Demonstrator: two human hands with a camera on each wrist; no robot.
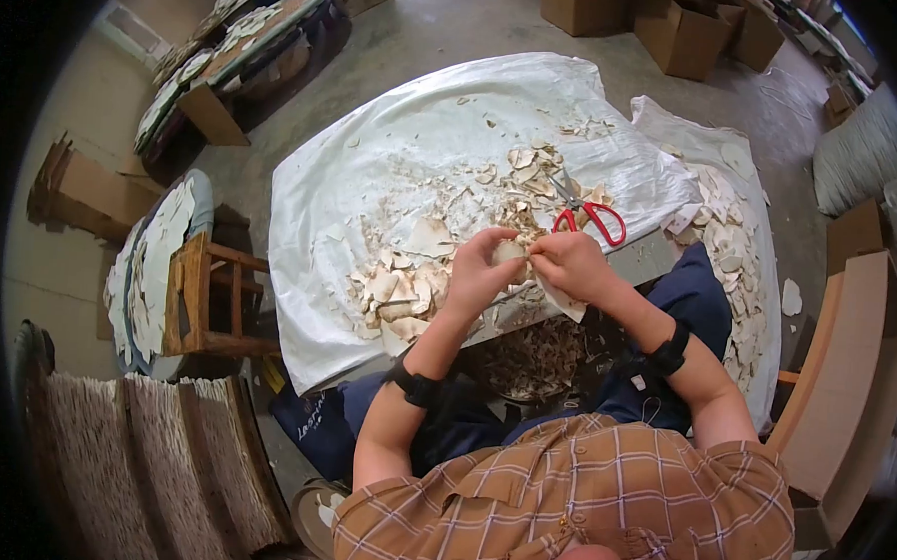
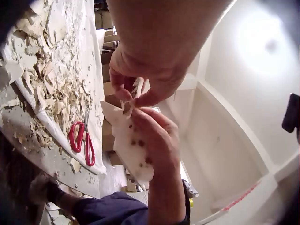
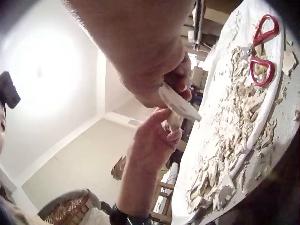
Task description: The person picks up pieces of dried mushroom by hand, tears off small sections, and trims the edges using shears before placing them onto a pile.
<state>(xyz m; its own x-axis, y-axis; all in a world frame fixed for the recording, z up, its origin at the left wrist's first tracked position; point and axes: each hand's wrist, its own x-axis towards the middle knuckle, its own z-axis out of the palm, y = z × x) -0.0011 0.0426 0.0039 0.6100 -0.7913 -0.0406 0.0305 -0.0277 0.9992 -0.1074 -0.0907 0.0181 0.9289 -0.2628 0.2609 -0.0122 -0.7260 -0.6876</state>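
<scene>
In front of the body, both hands meet over the near edge of the sheet-covered table. My right hand pinches a thin, off-white flat piece with brown spots and an uneven outline; it hangs below the fingers. My left hand pinches a small pale bit at the upper end of this piece, its fingertips right beside the right hand's. What the piece is made of I cannot tell. Just beyond the right hand, red-handled scissors lie spread on the scraps.
Off-white flakes and scraps are heaped on the white sheet. More pale pieces fill a second sheet at right, and trimmings lie below the table edge. Wooden stool stands left, cardboard box right.
</scene>
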